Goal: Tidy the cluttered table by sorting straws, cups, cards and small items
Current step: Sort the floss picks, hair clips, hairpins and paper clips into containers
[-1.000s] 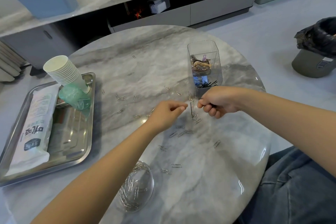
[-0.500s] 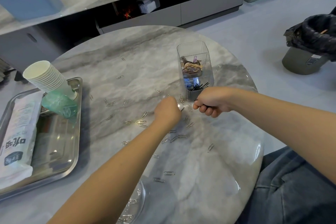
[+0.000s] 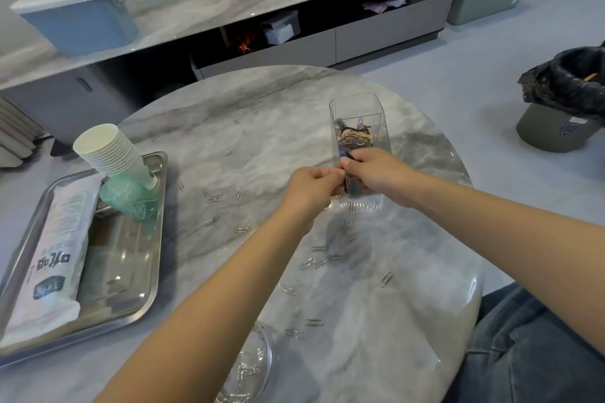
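Paperclips [image 3: 241,230] lie scattered over the round tabletop [image 3: 294,101], some near its front edge. The left hand [image 3: 312,186] and right hand [image 3: 376,173] meet just before the clear box [image 3: 357,114], each grip narrow, seemingly pinching a clip between them, though it is too small to be sure. A jolt could tip the box or flick clips off the rim. Open room lies between hands and tray [image 3: 154,271]; the glass bowl [image 3: 258,363] waits near the front.
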`<action>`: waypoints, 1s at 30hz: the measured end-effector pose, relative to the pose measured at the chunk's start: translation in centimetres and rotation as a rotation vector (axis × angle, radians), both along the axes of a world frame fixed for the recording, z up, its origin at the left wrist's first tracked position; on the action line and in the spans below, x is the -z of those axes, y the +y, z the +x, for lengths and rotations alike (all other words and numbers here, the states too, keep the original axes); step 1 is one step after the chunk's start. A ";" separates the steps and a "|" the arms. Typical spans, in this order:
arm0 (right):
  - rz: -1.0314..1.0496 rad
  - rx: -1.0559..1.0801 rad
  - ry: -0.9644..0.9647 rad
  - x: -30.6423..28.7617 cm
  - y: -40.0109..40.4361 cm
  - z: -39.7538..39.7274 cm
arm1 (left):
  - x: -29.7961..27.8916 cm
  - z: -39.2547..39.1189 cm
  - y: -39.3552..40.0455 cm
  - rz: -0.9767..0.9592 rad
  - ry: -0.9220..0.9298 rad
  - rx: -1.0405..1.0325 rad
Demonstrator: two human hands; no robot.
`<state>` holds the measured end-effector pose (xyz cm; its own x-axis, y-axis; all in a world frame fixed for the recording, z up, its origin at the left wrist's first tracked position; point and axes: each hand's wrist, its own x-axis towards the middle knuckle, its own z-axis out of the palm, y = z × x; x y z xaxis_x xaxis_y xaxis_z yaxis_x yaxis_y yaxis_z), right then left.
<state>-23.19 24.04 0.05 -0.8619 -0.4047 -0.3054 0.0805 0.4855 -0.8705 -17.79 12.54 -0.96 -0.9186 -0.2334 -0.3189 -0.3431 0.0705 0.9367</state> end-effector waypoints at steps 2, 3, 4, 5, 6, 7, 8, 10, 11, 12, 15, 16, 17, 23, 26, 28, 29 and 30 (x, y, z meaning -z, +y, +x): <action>0.019 0.002 0.101 -0.3 0.2 -0.3 | -0.3 -0.4 0.2 0.078 -0.001 -0.047; 0.016 -0.006 0.134 -0.4 0.3 -0.6 | -0.4 -0.6 0.3 0.092 0.009 -0.058; 0.025 -0.014 0.170 -0.7 0.4 -0.9 | -0.5 -0.8 0.3 0.100 0.022 -0.063; 0.060 -0.019 0.214 -1.0 0.5 -1.3 | -0.5 -1.0 0.3 0.106 0.035 -0.063; 0.108 -0.015 0.265 -1.3 0.6 -1.8 | -0.6 -1.0 0.4 0.107 0.039 -0.061; 0.165 -0.010 0.323 -1.5 0.8 -2.3 | -0.6 -1.2 0.3 0.100 0.036 -0.063; 0.226 -0.022 0.367 -1.5 1.0 -2.9 | -0.4 -1.3 0.1 0.088 0.024 -0.072; 0.365 -0.123 0.415 -1.0 1.5 -3.6 | 0.1 -1.4 -0.3 0.054 -0.007 -0.086; 0.452 -0.191 0.441 -0.5 1.6 -3.8 | 0.5 -1.5 -0.6 0.045 -0.020 -0.088; 0.548 -0.253 0.472 0.0 1.8 -3.9 | 0.8 -1.4 -0.8 0.037 -0.033 -0.089; 0.799 -0.359 0.621 0.9 1.6 -3.8 | 1.8 -1.5 -1.3 0.020 -0.050 -0.100; 0.856 -0.380 0.690 1.2 1.5 -3.9 | 2.3 -1.7 -1.5 -0.012 -0.047 -0.106; 0.897 -0.393 0.761 1.5 1.3 -3.9 | 2.7 -1.9 -1.7 -0.069 -0.040 -0.105; 1.021 -0.376 0.794 2.4 0.9 -4.3 | 6.6 -2.5 -1.6 -0.762 -0.051 0.267; 0.969 -0.326 0.803 1.9 1.3 -4.0 | 7.5 -2.5 -0.6 -0.854 -0.014 0.342; 0.886 -0.287 0.800 1.1 1.4 -3.2 | 7.9 -2.7 -0.6 -0.859 0.055 0.325; 0.837 -0.269 0.811 0.8 1.3 -2.6 | 7.9 -2.6 -0.8 -0.850 0.093 0.321; 0.786 -0.250 0.820 0.5 1.2 -1.8 | 8.0 -2.6 -1.1 -0.845 0.129 0.338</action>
